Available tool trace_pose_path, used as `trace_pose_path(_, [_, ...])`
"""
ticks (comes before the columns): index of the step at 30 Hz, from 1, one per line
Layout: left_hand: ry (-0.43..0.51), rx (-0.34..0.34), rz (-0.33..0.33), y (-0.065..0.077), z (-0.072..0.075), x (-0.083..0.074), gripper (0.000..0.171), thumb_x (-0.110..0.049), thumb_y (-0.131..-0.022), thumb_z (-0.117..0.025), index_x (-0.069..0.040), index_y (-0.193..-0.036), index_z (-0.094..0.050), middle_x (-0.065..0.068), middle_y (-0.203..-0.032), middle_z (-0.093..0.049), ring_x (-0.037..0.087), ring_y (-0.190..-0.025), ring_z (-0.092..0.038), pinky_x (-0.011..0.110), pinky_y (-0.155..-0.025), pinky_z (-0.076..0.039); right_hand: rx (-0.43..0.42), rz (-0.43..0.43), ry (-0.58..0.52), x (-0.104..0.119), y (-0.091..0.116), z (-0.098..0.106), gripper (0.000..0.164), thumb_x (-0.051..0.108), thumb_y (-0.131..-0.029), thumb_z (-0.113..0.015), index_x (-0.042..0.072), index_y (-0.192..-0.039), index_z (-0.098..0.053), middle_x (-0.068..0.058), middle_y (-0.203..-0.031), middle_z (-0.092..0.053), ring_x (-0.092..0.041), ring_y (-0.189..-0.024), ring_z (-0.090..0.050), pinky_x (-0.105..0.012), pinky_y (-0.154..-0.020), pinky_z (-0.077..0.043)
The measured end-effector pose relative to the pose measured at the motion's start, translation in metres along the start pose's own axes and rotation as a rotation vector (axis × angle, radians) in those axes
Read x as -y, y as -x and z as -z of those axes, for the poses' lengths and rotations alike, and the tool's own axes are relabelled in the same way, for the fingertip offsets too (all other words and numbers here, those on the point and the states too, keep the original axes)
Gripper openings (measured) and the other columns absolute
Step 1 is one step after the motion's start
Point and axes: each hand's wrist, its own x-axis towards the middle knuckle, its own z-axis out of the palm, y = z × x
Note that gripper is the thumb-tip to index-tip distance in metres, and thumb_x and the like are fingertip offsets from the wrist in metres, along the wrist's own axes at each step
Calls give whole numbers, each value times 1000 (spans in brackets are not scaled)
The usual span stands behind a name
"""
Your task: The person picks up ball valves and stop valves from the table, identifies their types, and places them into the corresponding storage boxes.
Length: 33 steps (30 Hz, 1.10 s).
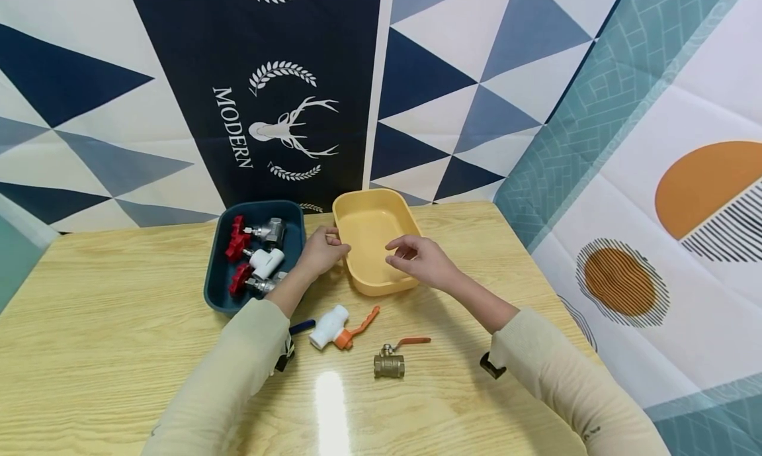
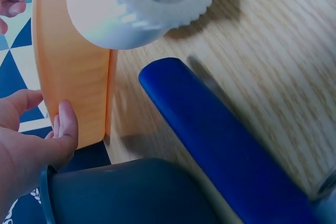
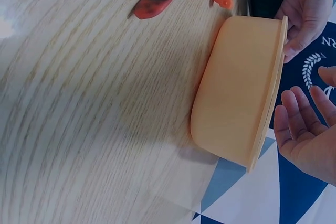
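My left hand (image 1: 323,249) is at the left side of a yellow plastic bin (image 1: 411,228), thumb and fingers curled about its rim. In the left wrist view, the left hand's fingers (image 2: 65,121) overlap the bin's outer wall. My right hand (image 1: 425,261) hovers over the bin's right rim, fingers loosely bent and holding nothing. From the right wrist, the right hand (image 3: 310,135) shows apart from the bin wall (image 3: 239,87). Nothing lies inside the yellow bin.
Left of my left hand, a dark blue bin (image 1: 210,277) holds several valves with red handwheels (image 1: 238,239). Nearer me lie a white plastic valve (image 1: 329,325) with an orange lever, a brass valve (image 1: 389,364) with a red-orange lever, and a blue lever (image 2: 220,135) partly hidden by my left arm.
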Motion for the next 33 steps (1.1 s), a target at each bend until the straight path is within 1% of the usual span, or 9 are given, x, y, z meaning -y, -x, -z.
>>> trace_pose_path(5, [76, 2, 14, 0, -2, 1, 52, -15, -89, -61, -7, -135, -40, 12, -112, -53, 21, -91, -60, 31, -82, -53, -2, -10, -13, 0, 2, -2, 32, 24, -88, -64, 5, -114, -63, -7, -91, -62, -18, -83, -57, -29, -72, -48])
trace_pose_path(11, [160, 3, 15, 1, -3, 0, 52, -10, -89, -61, -5, -135, -39, 13, -109, -52, 23, -88, -60, 38, -86, -53, 1, -7, -14, 2, 5, -3, 32, 22, -89, -64, 2, -114, -63, -8, -90, -62, -18, -82, -58, -28, -70, -48])
trace_pose_path(22, [213, 27, 17, 1, -1, 2, 53, -7, -89, -61, -4, -136, -38, 13, -107, -53, 17, -78, -60, 39, -83, -54, 14, 5, -29, -2, 9, -4, 31, 23, -89, -63, 5, -114, -63, -7, -91, -63, -18, -83, -58, -30, -71, -47])
trace_pose_path(33, [231, 32, 25, 0, -1, 1, 54, -7, -88, -62, -5, -136, -38, 14, -107, -53, 17, -75, -61, 40, -83, -54, 23, 7, -41, 1, 14, 2, 33, 24, -89, -64, 5, -115, -63, -9, -94, -64, -19, -85, -59, -30, -70, -48])
